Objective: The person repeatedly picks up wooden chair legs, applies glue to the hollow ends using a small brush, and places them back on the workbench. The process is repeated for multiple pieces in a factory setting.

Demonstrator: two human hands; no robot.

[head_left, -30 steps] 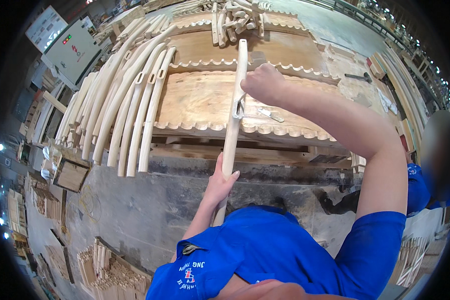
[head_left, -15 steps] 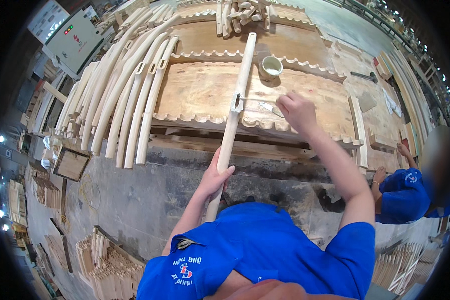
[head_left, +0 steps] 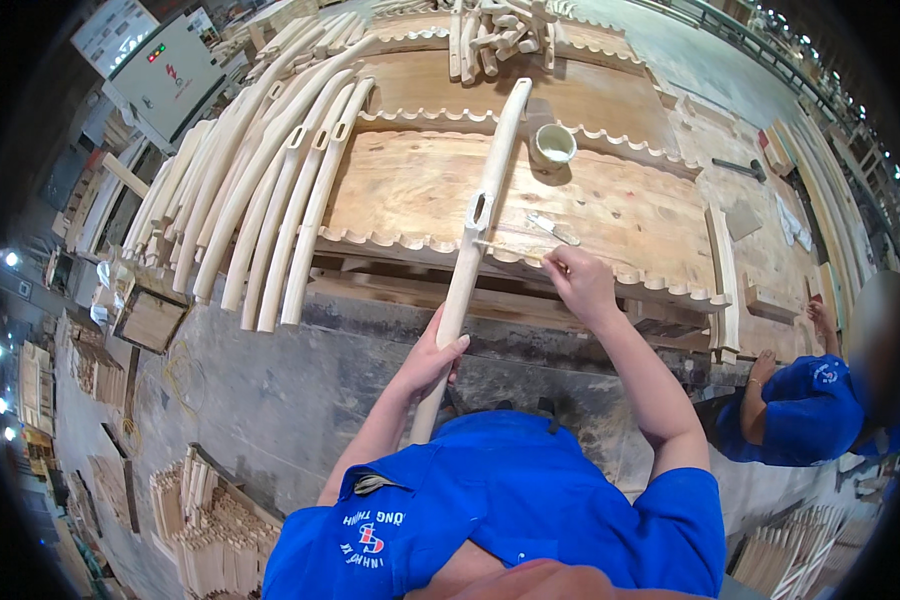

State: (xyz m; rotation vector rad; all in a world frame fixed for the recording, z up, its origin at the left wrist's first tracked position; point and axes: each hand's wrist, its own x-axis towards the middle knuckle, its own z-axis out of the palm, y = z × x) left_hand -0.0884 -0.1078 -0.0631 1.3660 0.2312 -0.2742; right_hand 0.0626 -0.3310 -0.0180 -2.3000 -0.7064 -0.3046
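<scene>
A long pale wooden post (head_left: 458, 290) with an oval slot slants away from me, its far part over the scalloped workbench rack. My left hand (head_left: 434, 358) is wrapped round its near part. Between the closed fingers of my right hand (head_left: 583, 287) is a thin stick (head_left: 512, 249), its tip at the post's edge just below the slot. A pot (head_left: 553, 147) with pale contents stands on the board beyond. Nearer, a small flat tool with a whitish blade (head_left: 552, 228) lies on the board (head_left: 620, 205).
Several curved slotted posts (head_left: 270, 190) rest side by side at the left. Short wooden pieces (head_left: 500, 40) are piled at the back. A hammer (head_left: 738, 167) lies on the right. Another person in a blue shirt (head_left: 800, 405) is at the right edge. Stacked wood (head_left: 215, 530) stands lower left.
My right hand has moved nearer to me, taking the stick's tip from the slot to just below it. White material seen around the slot before no longer shows there. My left hand keeps its grip.
</scene>
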